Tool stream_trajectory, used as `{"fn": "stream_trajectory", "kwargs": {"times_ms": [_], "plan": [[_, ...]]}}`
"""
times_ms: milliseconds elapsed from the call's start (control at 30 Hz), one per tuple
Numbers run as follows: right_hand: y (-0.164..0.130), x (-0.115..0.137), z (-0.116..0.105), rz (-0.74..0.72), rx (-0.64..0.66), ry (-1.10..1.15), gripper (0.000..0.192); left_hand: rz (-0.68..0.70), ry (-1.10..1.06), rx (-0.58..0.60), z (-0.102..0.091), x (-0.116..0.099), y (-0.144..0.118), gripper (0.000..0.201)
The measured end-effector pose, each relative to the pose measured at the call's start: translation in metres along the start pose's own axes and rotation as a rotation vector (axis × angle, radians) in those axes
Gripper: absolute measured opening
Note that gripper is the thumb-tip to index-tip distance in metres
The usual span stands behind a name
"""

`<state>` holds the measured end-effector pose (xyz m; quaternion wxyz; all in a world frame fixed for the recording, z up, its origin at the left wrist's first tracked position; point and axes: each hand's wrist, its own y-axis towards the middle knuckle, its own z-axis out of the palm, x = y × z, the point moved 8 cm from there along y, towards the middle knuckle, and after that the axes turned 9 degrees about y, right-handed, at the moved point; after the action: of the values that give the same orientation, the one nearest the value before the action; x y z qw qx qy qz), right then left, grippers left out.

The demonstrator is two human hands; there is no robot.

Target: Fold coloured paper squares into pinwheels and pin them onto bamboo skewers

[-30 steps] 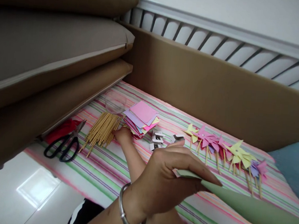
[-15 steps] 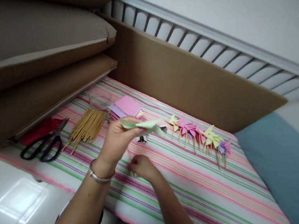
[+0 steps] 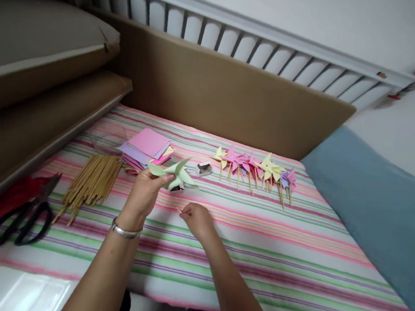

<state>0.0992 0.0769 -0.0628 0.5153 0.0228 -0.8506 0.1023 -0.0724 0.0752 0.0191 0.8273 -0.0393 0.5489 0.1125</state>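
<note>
Left hand (image 3: 145, 192) pinching green pinwheel (image 3: 174, 173), right hand (image 3: 195, 218) closed below

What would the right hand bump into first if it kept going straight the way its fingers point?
Probably the green paper pinwheel held in the left hand. The right hand points up and left with a thin stick pinched in its fingertips. Depth is hard to judge, so it might pass just beneath.

Striped cloth (image 3: 256, 256) spread over surface. Black scissors (image 3: 16, 223) at left edge, on red item (image 3: 9, 196). Bundle of wooden sticks (image 3: 92, 184) just right of scissors. Stack of coloured paper squares (image 3: 146, 147) beyond sticks. Row of finished pinwheels (image 3: 255, 169) near brown board (image 3: 216, 93). Blue cushion (image 3: 377, 204) at right. Brown cushions (image 3: 37, 63) stacked left.
</note>
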Motion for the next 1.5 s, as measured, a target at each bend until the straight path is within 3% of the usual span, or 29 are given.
{"fn": "stream_trajectory", "kwargs": {"times_ms": [100, 200, 267, 367, 567, 733, 967, 1267, 1500], "plan": [[0.002, -0.005, -0.026, 0.023, 0.024, 0.194, 0.006, -0.094, 0.106, 0.231, 0.024, 0.021, -0.006, 0.014], [-0.003, -0.003, -0.052, 0.049, 0.025, 0.623, 0.016, -0.187, 0.205, 0.473, 0.053, 0.04, -0.018, 0.015], [-0.008, 0.004, -0.06, 0.056, 0.048, 0.827, 0.019, -0.209, 0.252, 0.557, 0.066, 0.046, -0.025, 0.016], [-0.015, 0.018, -0.061, 0.034, 0.119, 0.884, 0.016, -0.118, 0.348, 0.608, 0.077, 0.044, -0.028, 0.014], [-0.023, 0.027, -0.061, 0.004, 0.164, 0.895, 0.012, 0.15, 0.474, 0.598, 0.084, 0.031, -0.03, 0.006], [-0.024, 0.032, -0.062, -0.034, 0.131, 0.886, 0.01, 0.272, 0.485, 0.521, 0.081, 0.025, -0.029, 0.005], [-0.027, 0.041, -0.064, -0.033, 0.063, 0.835, 0.01, 0.347, 0.506, 0.438, 0.078, 0.013, -0.027, 0.005], [-0.028, 0.042, -0.065, -0.045, 0.087, 0.844, 0.011, 0.429, 0.509, 0.451, 0.076, 0.008, -0.031, 0.006], [-0.031, 0.048, -0.069, -0.083, 0.052, 0.73, 0.01, 0.438, 0.513, 0.425, 0.073, 0.008, -0.03, 0.006]]}}
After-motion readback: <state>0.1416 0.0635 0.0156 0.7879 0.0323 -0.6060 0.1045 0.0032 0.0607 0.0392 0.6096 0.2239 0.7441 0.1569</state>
